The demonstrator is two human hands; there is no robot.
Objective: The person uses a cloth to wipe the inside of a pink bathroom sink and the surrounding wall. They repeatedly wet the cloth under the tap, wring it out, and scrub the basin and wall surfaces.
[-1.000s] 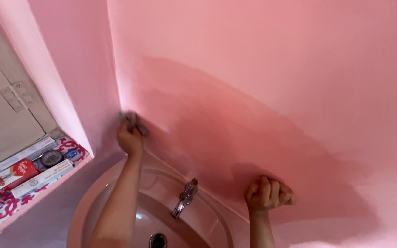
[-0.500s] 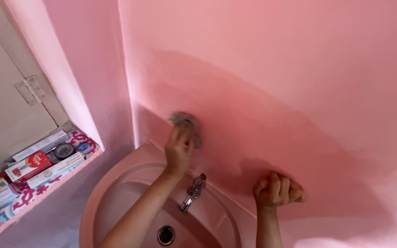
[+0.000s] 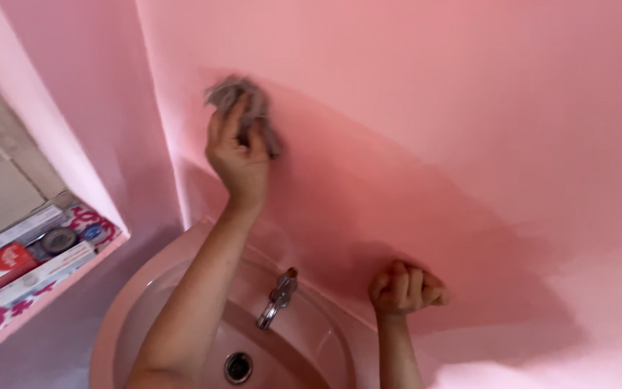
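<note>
While left hand (image 3: 237, 160) presses cloth (image 3: 242, 101), red-white, perhaps cardboard, boxes (image 3: 8, 266) on ledge (image 3: 52, 299).

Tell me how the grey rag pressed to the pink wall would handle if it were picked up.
The grey rag is bunched in the left hand, so it is probably soft and floppy. It looks light, since one hand holds it high. The wall looks darker, perhaps wet, around it, so it may be damp.

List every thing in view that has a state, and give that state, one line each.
Left hand: raised, pressing a grey cloth against the wall.
Right hand: closed in a fist, resting against the wall.
Wall: darker, damp-looking patch above the sink.
Tap: no water visible.
Sink: drain uncovered, basin holds no water.
Window ledge: crowded with boxes and tins.
</note>
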